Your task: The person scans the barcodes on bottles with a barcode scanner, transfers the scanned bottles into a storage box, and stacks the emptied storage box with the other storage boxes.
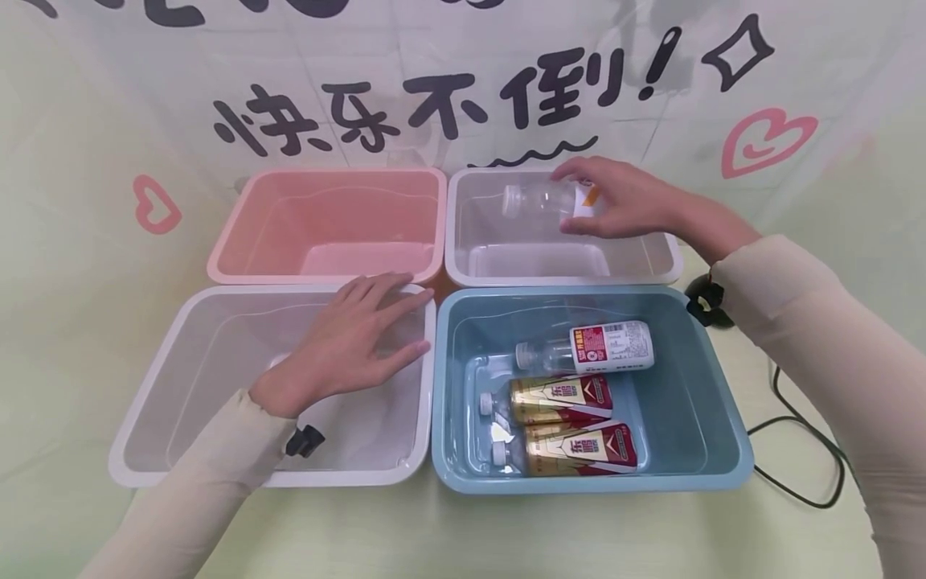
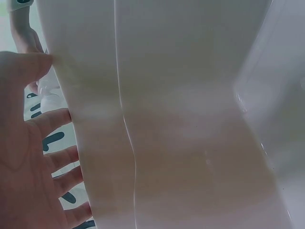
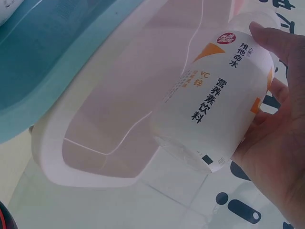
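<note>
A clear plastic bottle (image 1: 538, 199) with a white and orange label is gripped by my right hand (image 1: 625, 197) above the back right greyish bin (image 1: 564, 282). Its cap points left, and the label (image 3: 214, 100) faces the right wrist camera. My left hand (image 1: 354, 342) reaches over the front left white bin (image 1: 268, 479), fingers spread and nothing held; its fingertips are at the bin's right rim. In the blue bin (image 1: 593, 485) lie two gold and red labelled bottles (image 1: 567, 400) (image 1: 582, 449) and a white and red labelled bottle (image 1: 611, 347), all on their sides.
A pink bin (image 1: 329, 280) stands at the back left, beside the greyish one. Behind the bins hangs a sheet (image 1: 434, 64) with black lettering and pink hearts. A black cable (image 1: 810, 430) loops over the table right of the blue bin.
</note>
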Demonstrator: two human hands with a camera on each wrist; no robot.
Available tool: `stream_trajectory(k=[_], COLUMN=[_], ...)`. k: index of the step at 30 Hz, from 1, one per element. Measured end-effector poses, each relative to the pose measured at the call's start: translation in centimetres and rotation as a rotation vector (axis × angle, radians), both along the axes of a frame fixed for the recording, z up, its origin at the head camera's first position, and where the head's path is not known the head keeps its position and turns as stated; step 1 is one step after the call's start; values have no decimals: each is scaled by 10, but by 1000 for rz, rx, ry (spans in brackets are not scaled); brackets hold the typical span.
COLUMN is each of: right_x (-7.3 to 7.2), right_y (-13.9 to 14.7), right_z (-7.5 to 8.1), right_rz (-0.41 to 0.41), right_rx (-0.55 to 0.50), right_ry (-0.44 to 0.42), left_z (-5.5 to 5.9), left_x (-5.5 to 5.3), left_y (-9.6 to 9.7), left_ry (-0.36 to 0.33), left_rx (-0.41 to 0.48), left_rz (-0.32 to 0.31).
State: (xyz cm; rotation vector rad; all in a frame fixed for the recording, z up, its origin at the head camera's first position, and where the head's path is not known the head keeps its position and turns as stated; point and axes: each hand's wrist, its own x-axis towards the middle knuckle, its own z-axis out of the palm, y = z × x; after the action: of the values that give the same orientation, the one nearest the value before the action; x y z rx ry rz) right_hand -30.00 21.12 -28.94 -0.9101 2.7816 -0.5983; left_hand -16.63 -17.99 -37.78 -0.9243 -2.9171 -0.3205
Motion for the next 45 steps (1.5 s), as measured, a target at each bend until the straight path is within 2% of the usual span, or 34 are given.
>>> stream_trajectory(k=[6, 14, 20, 28, 45], right_x=[-4, -2, 7, 19, 48], right_y=[-5, -8, -9, -8, -7], right_z=[-1, -2, -1, -2, -2], right_rz=[-9, 7, -14, 23, 47], right_rx=[39, 35, 92, 148, 110], right_ry=[-37, -13, -27, 43, 40], left_z=[0, -1, 0, 0, 1], left_x=[0, 0, 1, 1, 0], left_y=[-1, -2, -1, -1, -1], left_ry=[5, 7, 8, 8, 0], left_rx=[-6, -4, -9, -6, -14], left_rz=[2, 2, 8, 6, 7])
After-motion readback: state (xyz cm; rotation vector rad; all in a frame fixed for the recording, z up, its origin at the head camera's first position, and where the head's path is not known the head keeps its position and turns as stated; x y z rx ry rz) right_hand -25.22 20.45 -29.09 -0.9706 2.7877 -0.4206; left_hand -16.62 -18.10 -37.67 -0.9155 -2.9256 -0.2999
